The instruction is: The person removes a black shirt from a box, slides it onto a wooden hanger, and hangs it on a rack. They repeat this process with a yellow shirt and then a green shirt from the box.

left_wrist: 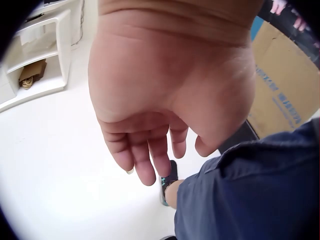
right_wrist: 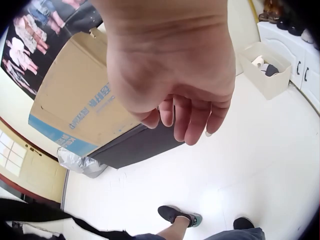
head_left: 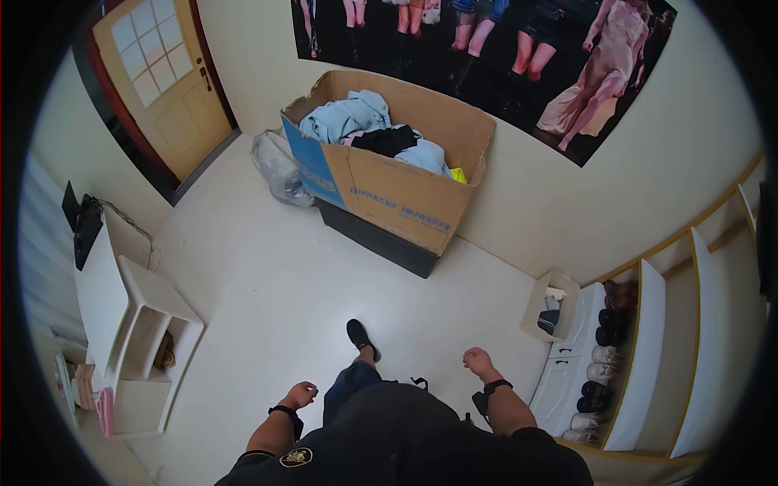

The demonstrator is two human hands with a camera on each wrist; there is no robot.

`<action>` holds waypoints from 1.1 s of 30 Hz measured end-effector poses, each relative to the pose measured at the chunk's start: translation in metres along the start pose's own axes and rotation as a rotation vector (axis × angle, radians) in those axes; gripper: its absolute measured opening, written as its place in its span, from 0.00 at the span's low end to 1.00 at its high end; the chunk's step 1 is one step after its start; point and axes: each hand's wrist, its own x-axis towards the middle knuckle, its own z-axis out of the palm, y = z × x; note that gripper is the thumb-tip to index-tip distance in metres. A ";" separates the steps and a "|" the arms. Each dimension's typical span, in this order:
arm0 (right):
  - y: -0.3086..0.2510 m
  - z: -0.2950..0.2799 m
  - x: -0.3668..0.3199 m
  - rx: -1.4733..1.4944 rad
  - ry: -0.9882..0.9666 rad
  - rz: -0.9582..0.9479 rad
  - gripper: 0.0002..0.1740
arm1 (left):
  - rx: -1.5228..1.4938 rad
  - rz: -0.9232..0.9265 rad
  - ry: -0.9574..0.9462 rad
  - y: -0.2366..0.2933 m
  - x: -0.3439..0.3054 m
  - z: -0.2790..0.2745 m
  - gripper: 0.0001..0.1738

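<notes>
Both hands hang beside the body, holding nothing. My left hand is low in the head view; in the left wrist view the same hand shows its palm, fingers loosely bent. My right hand is out to the other side, and in the right wrist view this hand has its fingers loosely curled over nothing. Ahead, apart from both hands, a large cardboard box holds a heap of clothes, with light blue cloth, black cloth and a bit of yellow.
The cardboard box stands on a dark base against the wall, with a grey plastic bag beside it. At right are a beige bin and a rack of shoes. A white shelf unit is at left, near a door.
</notes>
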 end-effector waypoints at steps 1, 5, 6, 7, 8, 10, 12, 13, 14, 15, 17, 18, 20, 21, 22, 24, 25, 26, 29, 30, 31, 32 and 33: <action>-0.008 0.007 0.006 -0.013 0.005 0.013 0.10 | 0.028 -0.049 -0.049 -0.005 0.011 -0.003 0.20; -0.060 0.027 0.032 -0.259 -0.221 0.035 0.15 | 0.103 -0.332 -0.217 0.012 0.044 -0.039 0.20; -0.082 0.030 0.038 -0.331 -0.289 0.037 0.17 | 0.119 -0.338 -0.206 0.016 0.058 -0.050 0.21; -0.101 0.034 0.044 -0.333 -0.291 0.056 0.17 | 0.096 -0.313 -0.220 0.019 0.075 -0.064 0.21; -0.128 0.038 0.053 -0.512 -0.274 -0.050 0.19 | 0.135 -0.218 -0.197 0.034 0.088 -0.081 0.19; -0.190 0.045 0.075 -0.665 -0.261 -0.208 0.20 | 0.061 -0.027 -0.023 0.064 0.121 -0.113 0.17; -0.258 0.052 0.084 -0.598 -0.291 -0.302 0.21 | 0.212 0.121 0.117 0.097 0.165 -0.144 0.20; -0.298 0.056 0.084 -0.556 -0.311 -0.358 0.21 | 0.175 0.150 0.148 0.124 0.178 -0.160 0.21; -0.334 0.060 0.086 -0.539 -0.319 -0.403 0.19 | 0.161 0.182 0.143 0.169 0.174 -0.179 0.21; -0.367 0.063 0.089 -0.522 -0.326 -0.450 0.17 | 0.149 0.242 0.170 0.205 0.177 -0.193 0.22; -0.427 0.065 0.099 -0.432 -0.358 -0.517 0.17 | 0.147 0.410 0.228 0.272 0.187 -0.217 0.22; -0.453 0.065 0.104 -0.389 -0.380 -0.552 0.17 | 0.163 0.479 0.239 0.315 0.179 -0.228 0.21; -0.500 0.062 0.111 -0.346 -0.388 -0.646 0.17 | 0.173 0.612 0.261 0.393 0.159 -0.246 0.19; -0.520 0.060 0.117 -0.344 -0.373 -0.705 0.18 | 0.170 0.675 0.273 0.422 0.154 -0.253 0.18; -0.537 0.058 0.128 -0.341 -0.378 -0.704 0.18 | 0.127 0.744 0.282 0.448 0.152 -0.257 0.18; -0.569 0.050 0.154 -0.337 -0.395 -0.815 0.19 | 0.089 0.809 0.297 0.493 0.148 -0.264 0.17; -0.584 0.045 0.169 -0.333 -0.400 -0.817 0.19 | 0.075 0.879 0.295 0.513 0.147 -0.266 0.17; -0.599 0.040 0.183 -0.388 -0.385 -0.793 0.19 | 0.061 0.948 0.292 0.532 0.148 -0.268 0.17; -0.634 0.026 0.239 -0.520 -0.343 -0.785 0.19 | 0.107 1.014 0.283 0.591 0.158 -0.276 0.17; -0.646 0.022 0.261 -0.596 -0.298 -0.802 0.20 | 0.123 1.011 0.290 0.612 0.162 -0.281 0.17; -0.657 0.017 0.283 -0.581 -0.298 -0.813 0.20 | 0.228 1.030 0.277 0.632 0.166 -0.287 0.17; -0.663 0.013 0.304 -0.631 -0.260 -0.769 0.22 | 0.330 1.038 0.258 0.651 0.172 -0.289 0.17; -0.666 0.009 0.341 -0.666 -0.238 -0.719 0.24 | 0.355 1.009 0.256 0.683 0.187 -0.293 0.17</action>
